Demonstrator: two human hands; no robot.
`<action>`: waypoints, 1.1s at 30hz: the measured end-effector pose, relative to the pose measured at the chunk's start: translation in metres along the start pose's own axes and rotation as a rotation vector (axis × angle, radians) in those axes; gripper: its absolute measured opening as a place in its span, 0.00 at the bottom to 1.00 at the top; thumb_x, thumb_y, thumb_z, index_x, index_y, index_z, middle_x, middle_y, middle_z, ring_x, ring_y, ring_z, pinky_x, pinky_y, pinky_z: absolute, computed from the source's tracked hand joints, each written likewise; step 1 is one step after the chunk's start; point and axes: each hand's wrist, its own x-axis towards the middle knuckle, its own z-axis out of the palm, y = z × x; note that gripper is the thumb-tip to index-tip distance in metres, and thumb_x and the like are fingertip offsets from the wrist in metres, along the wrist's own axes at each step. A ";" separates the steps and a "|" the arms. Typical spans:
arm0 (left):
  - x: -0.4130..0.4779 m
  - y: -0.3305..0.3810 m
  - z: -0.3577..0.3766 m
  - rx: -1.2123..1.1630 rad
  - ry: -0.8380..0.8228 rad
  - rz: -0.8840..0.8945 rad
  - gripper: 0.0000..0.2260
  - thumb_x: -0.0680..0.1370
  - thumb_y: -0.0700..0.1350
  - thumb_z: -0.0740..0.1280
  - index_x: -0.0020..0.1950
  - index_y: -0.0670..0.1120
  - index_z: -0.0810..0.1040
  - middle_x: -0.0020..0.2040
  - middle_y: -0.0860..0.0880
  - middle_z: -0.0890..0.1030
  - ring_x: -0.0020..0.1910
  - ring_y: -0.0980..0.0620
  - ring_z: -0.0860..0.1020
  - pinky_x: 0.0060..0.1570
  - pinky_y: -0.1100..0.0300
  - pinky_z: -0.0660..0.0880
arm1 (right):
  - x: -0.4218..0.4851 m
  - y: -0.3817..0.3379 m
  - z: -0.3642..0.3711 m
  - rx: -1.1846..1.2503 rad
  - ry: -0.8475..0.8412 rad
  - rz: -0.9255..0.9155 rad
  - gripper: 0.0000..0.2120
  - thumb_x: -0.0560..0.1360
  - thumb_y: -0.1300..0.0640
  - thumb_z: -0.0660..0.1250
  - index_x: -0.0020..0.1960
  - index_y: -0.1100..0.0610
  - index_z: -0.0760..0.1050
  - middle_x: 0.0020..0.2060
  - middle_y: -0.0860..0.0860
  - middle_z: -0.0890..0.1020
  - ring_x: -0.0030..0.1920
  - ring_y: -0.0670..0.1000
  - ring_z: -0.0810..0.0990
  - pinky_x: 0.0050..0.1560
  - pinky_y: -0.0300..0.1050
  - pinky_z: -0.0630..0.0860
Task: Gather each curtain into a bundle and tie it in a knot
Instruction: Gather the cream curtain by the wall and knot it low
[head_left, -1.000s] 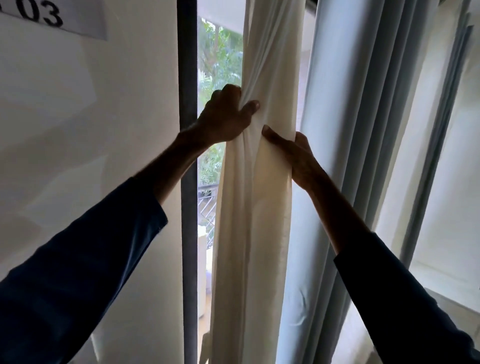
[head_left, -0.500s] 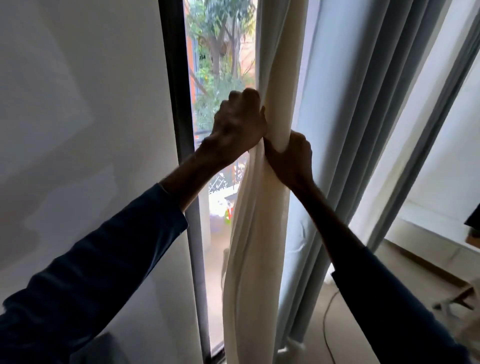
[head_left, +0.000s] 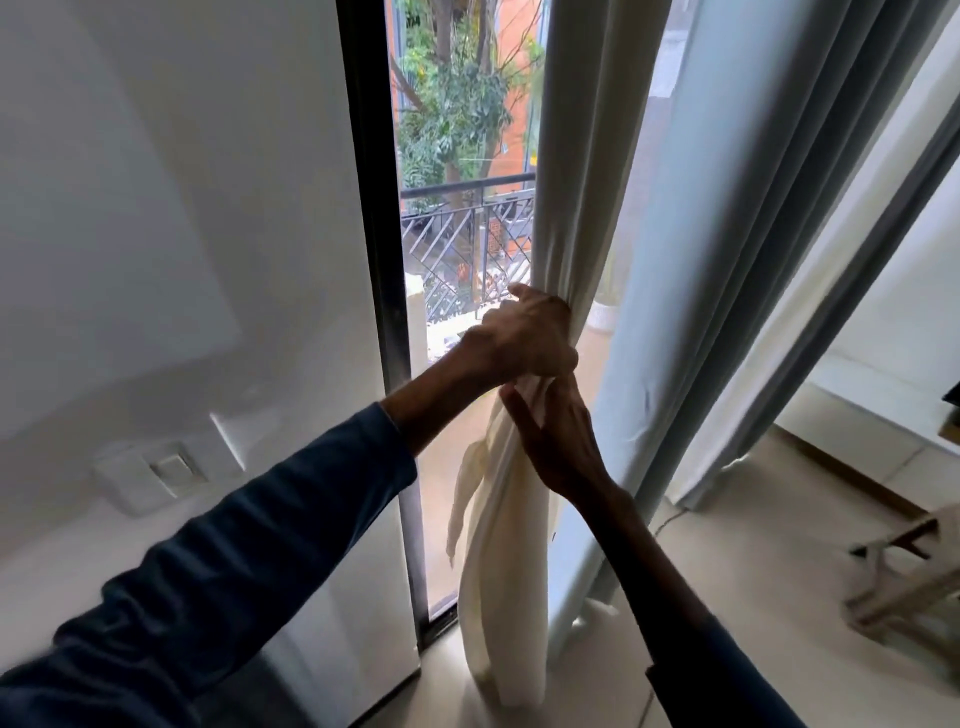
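A cream sheer curtain (head_left: 511, 571) hangs gathered into a narrow bundle beside the window, its lower end reaching the floor. My left hand (head_left: 530, 338) is clenched around the bundle at about mid height. Just below it, my right hand (head_left: 558, 441) lies against the right side of the bundle with fingers stretched upward along the cloth; whether it grips is unclear. A grey-blue heavy curtain (head_left: 727, 260) hangs in loose folds directly to the right, untouched.
A dark window frame (head_left: 382, 312) stands left of the bundle, with a white wall and a light switch (head_left: 171, 470) further left. Outside are a balcony railing (head_left: 467, 228) and trees. A pale wooden furniture piece (head_left: 904, 582) sits on the floor at right.
Both hands have slid down the cream curtain to a lower point. The right hand loosened from a closed grip to a flatter hold under the left hand. My view tilted downward.
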 end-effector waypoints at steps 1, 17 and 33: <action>0.000 -0.001 0.006 0.011 -0.046 0.014 0.41 0.73 0.47 0.69 0.72 0.25 0.50 0.60 0.26 0.72 0.53 0.32 0.78 0.49 0.49 0.77 | -0.003 0.006 0.005 -0.030 -0.013 0.027 0.24 0.82 0.48 0.65 0.72 0.57 0.67 0.67 0.53 0.75 0.64 0.46 0.72 0.58 0.19 0.59; -0.020 -0.081 0.081 -0.088 0.039 0.139 0.08 0.70 0.48 0.65 0.47 0.46 0.76 0.44 0.46 0.79 0.41 0.44 0.79 0.39 0.53 0.80 | -0.031 0.050 0.048 -0.103 -0.096 0.284 0.21 0.83 0.46 0.60 0.45 0.64 0.77 0.37 0.59 0.81 0.42 0.65 0.78 0.37 0.45 0.62; -0.042 -0.116 0.176 -0.503 0.320 0.222 0.12 0.78 0.46 0.69 0.61 0.48 0.76 0.45 0.53 0.81 0.32 0.56 0.80 0.35 0.63 0.80 | -0.041 0.058 0.043 0.039 -0.001 0.366 0.21 0.77 0.41 0.69 0.44 0.61 0.81 0.36 0.53 0.82 0.41 0.57 0.82 0.39 0.46 0.73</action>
